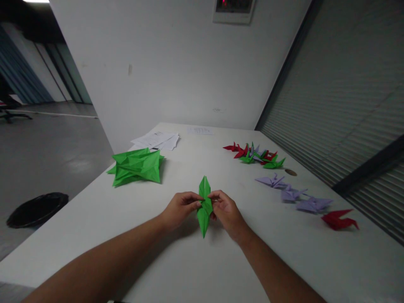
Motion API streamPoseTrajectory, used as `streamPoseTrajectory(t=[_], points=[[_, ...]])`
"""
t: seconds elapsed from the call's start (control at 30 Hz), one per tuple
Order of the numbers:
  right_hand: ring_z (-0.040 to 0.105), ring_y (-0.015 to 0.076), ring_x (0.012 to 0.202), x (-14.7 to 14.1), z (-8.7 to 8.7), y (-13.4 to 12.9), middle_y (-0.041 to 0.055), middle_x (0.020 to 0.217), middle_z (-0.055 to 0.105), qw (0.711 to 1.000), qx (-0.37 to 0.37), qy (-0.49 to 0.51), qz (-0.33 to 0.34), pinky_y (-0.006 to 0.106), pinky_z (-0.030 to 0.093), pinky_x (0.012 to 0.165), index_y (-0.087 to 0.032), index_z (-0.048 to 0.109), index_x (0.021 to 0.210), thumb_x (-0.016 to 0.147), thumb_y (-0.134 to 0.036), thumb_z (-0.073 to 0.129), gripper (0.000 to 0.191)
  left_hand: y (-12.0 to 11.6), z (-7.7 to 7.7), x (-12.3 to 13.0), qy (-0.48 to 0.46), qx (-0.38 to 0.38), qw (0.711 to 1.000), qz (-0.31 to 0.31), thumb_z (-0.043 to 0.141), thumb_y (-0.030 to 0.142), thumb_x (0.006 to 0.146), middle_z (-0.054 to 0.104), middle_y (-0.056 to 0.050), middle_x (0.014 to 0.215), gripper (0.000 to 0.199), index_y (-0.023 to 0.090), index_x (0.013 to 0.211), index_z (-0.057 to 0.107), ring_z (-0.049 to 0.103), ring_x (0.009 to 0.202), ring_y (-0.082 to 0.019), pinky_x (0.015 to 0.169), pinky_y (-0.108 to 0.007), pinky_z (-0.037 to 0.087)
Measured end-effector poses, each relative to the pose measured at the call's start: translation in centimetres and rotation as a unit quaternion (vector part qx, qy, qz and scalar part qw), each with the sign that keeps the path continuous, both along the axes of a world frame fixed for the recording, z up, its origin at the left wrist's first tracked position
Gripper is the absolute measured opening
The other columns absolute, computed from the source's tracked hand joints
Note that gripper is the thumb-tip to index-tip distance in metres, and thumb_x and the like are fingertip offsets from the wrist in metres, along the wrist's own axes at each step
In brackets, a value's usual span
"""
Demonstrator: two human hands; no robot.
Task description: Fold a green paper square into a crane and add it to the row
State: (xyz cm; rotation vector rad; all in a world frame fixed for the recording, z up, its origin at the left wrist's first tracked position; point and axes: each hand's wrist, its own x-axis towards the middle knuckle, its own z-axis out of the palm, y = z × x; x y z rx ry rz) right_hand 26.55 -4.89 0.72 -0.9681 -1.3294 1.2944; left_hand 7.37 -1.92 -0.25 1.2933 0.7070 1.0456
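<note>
Between my two hands is a folded piece of green origami paper, long and narrow with a point at each end. One point faces away from me and the other toward me. My left hand pinches its left edge near the middle with thumb and forefinger. At the right edge, my right hand grips it the same way, some of its fingers tucked beneath the paper. Both forearms rest low over the white table.
Creased green sheets are piled at left, with printed papers behind. Red, green and purple paper cranes cluster at far right. Several purple cranes and a red crane line the right side. A black-lined bin stands beyond the left edge.
</note>
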Motion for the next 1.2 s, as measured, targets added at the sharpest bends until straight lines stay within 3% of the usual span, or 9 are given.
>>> streamPoseTrajectory(t=[0.17,0.33,0.5,0.67,0.77,1.03,1.2], points=[[0.054,0.0131,0.056,0.3,-0.2,-0.2,-0.0034,0.072,0.061,0.999,0.010,-0.006,0.033,0.026,0.043,0.054,-0.025,0.054,0.102,0.084,-0.039,0.072,0.029,0.0,0.0,0.0,-0.004,0.005,1.000,0.010,0.089,0.046,0.073,0.078,-0.007,0.082,0.035,0.016,0.089,0.078,0.072,0.078,-0.022,0.077,-0.034,0.057],[0.058,0.0149,0.059,0.7,-0.9,-0.4,-0.0047,0.068,0.060,0.996,0.045,-0.069,0.030,0.026,0.044,0.058,-0.025,0.053,0.108,0.085,-0.033,0.074,0.033,-0.1,-0.1,0.1,-0.018,-0.001,1.000,0.015,0.092,0.046,0.069,0.077,-0.006,0.081,0.037,0.016,0.085,0.076,0.071,0.074,-0.020,0.073,-0.033,0.057],[0.060,0.0150,0.064,0.4,-0.7,-0.5,-0.0009,0.081,0.063,0.992,0.083,-0.092,0.001,0.027,0.048,0.059,-0.024,0.058,0.104,0.083,-0.031,0.075,0.028,-0.1,-0.3,0.1,-0.031,0.002,0.999,0.011,0.093,0.046,0.067,0.075,-0.005,0.077,0.040,0.015,0.082,0.072,0.069,0.070,-0.018,0.068,-0.030,0.055],[0.059,0.0153,0.072,0.4,-0.3,-0.3,0.0059,0.105,0.063,0.977,0.182,-0.107,-0.041,0.028,0.050,0.063,-0.024,0.066,0.099,0.087,-0.030,0.071,0.014,0.0,-0.4,0.1,-0.041,0.007,0.999,0.000,0.093,0.045,0.068,0.074,-0.005,0.079,0.040,0.016,0.083,0.071,0.068,0.070,-0.017,0.069,-0.029,0.054],[0.060,0.0170,0.076,0.5,-0.2,-0.2,0.0065,0.106,0.064,0.970,0.209,-0.111,-0.046,0.028,0.050,0.063,-0.025,0.068,0.097,0.088,-0.027,0.072,0.010,-0.1,-0.4,0.2,-0.043,0.023,0.999,0.002,0.092,0.043,0.070,0.074,-0.004,0.081,0.039,0.017,0.088,0.070,0.068,0.073,-0.017,0.071,-0.029,0.054],[0.064,0.0203,0.083,0.4,0.1,-0.4,0.0086,0.106,0.066,0.969,0.214,-0.115,-0.034,0.029,0.051,0.063,-0.024,0.069,0.092,0.091,-0.033,0.073,0.010,-0.2,-0.1,0.0,-0.016,0.118,0.992,0.037,0.088,0.037,0.077,0.072,-0.008,0.094,0.026,0.016,0.085,0.073,0.069,0.087,-0.019,0.080,-0.030,0.057],[0.064,0.0201,0.081,0.4,0.1,-0.4,0.0088,0.104,0.066,0.971,0.212,-0.102,-0.031,0.029,0.051,0.061,-0.024,0.070,0.092,0.090,-0.038,0.075,0.015,-0.2,-0.1,-0.1,-0.005,0.121,0.992,0.032,0.087,0.035,0.078,0.073,-0.008,0.095,0.025,0.017,0.087,0.075,0.071,0.085,-0.019,0.082,-0.031,0.058]])
